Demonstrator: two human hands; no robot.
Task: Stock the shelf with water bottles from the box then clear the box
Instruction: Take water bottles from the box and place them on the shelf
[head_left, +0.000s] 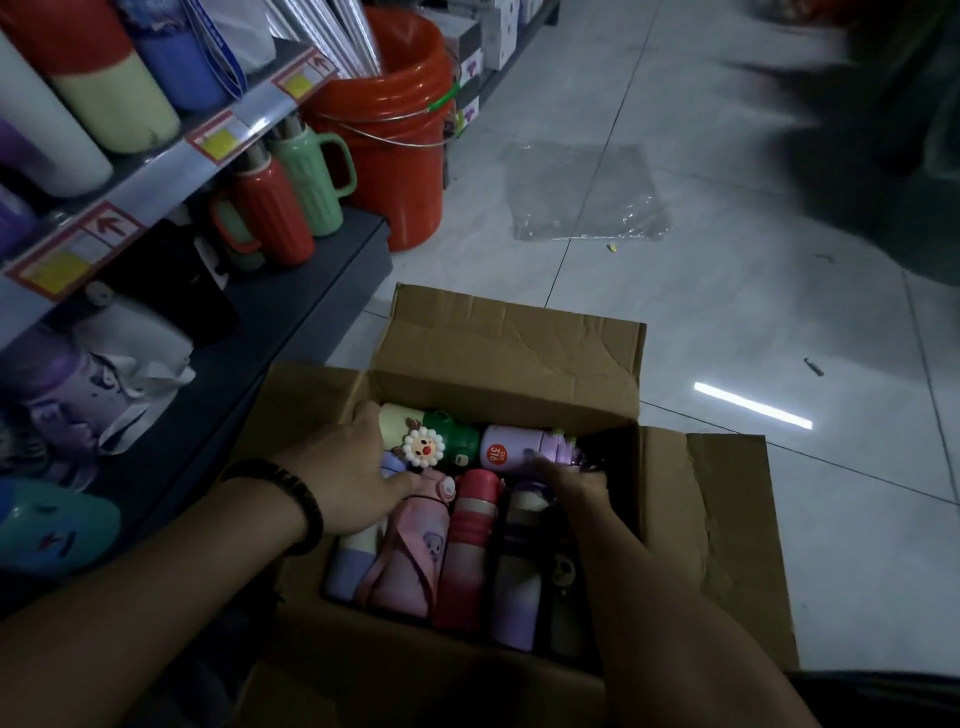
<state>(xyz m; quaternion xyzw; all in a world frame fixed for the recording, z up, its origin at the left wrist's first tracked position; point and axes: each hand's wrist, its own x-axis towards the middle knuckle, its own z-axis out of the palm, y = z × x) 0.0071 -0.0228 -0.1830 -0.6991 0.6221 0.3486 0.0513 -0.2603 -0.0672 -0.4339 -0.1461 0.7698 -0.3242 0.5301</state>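
An open cardboard box sits on the floor and holds several water bottles lying on their sides. My left hand grips a cream bottle with a green lid and a flower charm at the box's far left. My right hand curls round the lilac lid end of a white and purple bottle with an orange 316 sticker. Below them lie a pink bottle, a red one and a purple one. The dark shelf stands to the left.
The shelf holds red and green jugs, purple and white bottles and a teal item. An orange bucket stands past the shelf end. A clear plastic sheet lies on the tiled floor. Box flaps spread right and front.
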